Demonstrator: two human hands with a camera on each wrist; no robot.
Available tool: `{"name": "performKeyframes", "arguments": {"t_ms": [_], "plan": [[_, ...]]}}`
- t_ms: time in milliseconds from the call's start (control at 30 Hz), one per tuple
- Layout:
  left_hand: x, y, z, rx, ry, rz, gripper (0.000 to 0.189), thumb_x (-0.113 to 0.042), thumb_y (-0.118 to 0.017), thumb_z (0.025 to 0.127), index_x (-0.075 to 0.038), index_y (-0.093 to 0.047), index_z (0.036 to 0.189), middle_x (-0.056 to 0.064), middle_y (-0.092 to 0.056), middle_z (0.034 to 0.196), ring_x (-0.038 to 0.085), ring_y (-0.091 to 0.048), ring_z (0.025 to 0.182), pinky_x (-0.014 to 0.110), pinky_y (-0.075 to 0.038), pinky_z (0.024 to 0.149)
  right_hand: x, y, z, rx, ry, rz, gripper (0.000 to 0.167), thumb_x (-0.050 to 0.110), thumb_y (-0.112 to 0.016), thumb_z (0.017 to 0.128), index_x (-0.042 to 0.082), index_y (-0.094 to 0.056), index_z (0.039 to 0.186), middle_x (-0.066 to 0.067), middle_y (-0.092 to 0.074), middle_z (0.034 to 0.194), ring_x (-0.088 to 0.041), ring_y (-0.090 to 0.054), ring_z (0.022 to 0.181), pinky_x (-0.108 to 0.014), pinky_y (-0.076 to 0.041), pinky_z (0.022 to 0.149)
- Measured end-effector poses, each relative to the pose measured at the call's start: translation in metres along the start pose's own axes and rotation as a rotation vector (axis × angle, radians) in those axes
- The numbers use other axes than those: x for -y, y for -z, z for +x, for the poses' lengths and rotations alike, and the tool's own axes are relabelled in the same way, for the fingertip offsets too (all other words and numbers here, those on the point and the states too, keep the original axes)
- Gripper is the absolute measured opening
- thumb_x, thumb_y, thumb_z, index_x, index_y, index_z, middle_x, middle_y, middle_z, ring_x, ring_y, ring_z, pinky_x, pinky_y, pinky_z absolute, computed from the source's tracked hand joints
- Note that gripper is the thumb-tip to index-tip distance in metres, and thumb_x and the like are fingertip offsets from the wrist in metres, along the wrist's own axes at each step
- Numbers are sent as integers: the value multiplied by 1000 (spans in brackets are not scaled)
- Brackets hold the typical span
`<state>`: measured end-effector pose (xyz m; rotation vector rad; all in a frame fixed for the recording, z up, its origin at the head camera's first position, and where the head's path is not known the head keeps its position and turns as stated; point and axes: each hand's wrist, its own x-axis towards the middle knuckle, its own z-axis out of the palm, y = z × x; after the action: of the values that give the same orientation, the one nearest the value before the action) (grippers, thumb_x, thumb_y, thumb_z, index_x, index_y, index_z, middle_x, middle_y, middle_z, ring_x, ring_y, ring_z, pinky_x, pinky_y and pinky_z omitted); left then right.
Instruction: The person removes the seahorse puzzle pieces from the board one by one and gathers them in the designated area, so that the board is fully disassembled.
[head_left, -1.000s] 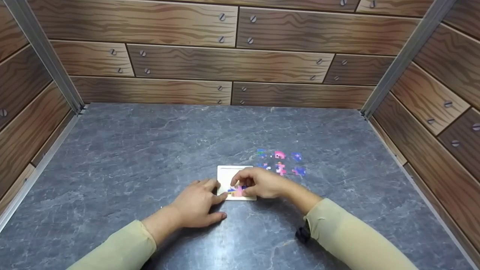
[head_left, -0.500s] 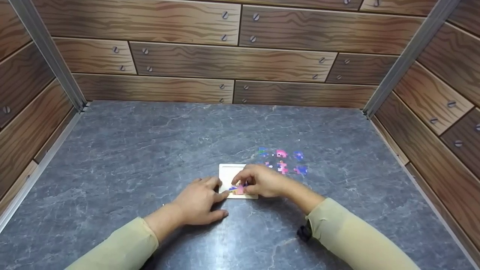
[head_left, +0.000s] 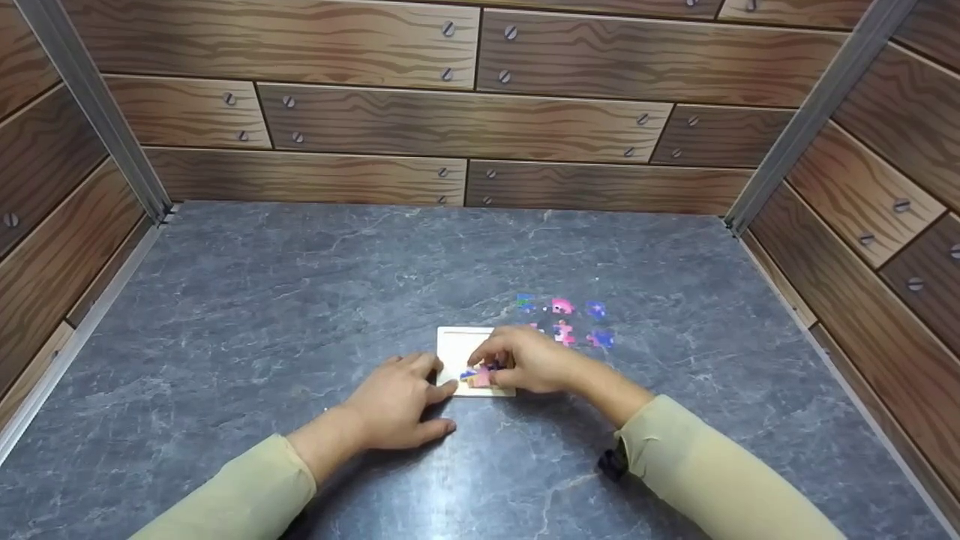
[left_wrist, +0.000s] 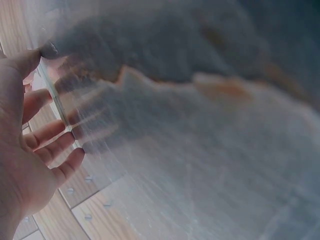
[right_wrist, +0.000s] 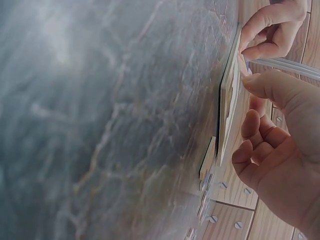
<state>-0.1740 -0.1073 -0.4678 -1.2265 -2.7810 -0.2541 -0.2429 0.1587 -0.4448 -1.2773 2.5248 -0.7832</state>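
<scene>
A small pale puzzle tray (head_left: 453, 346) lies flat on the table. My left hand (head_left: 397, 403) rests at its left side, fingers spread and nearly straight, with fingertips at the edge. Over the tray's right part, my right hand (head_left: 534, 361) pinches a colourful jigsaw piece (head_left: 480, 377) between thumb and fingers. In the right wrist view the piece (right_wrist: 243, 65) stands tilted at the thumb tip, next to the left fingertips. Its far side is hidden by the right hand. The left wrist view has the left fingertips along the tray edge.
Several loose jigsaw pieces lie behind and right of the tray, among them a pink one (head_left: 562, 306) and a blue-purple one (head_left: 600, 338). The right hand partly covers the nearest. Wood-patterned walls (head_left: 375, 120) enclose the dark marbled table (head_left: 315, 277).
The right hand and the piece at its fingertips have shifted slightly right over the tray. The left hand keeps its place at the edge. The head view has shifted a little.
</scene>
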Motion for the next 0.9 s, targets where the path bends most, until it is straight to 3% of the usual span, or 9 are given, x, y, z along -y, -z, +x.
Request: {"name": "performKeyframes", "arguments": {"t_ms": [533,900], "plan": [[-1,1,0,16,11,2,56,-52,-69,98,-16,-72,140,15,-61,125,28,-61,113,55,-54,95,-9,17,-15,-66,-17,69,28,5,-75,91,9,-79,119,-5,-70,99,-27,-66,87,-42,-56,76],[-1,0,0,31,29,-10,56,-52,-68,99,-16,-71,141,15,-60,129,29,-60,117,56,-53,96,-29,32,-42,-123,-77,128,27,2,-77,92,5,-79,118,-4,-76,107,-14,-61,86,-30,-53,76]]}}
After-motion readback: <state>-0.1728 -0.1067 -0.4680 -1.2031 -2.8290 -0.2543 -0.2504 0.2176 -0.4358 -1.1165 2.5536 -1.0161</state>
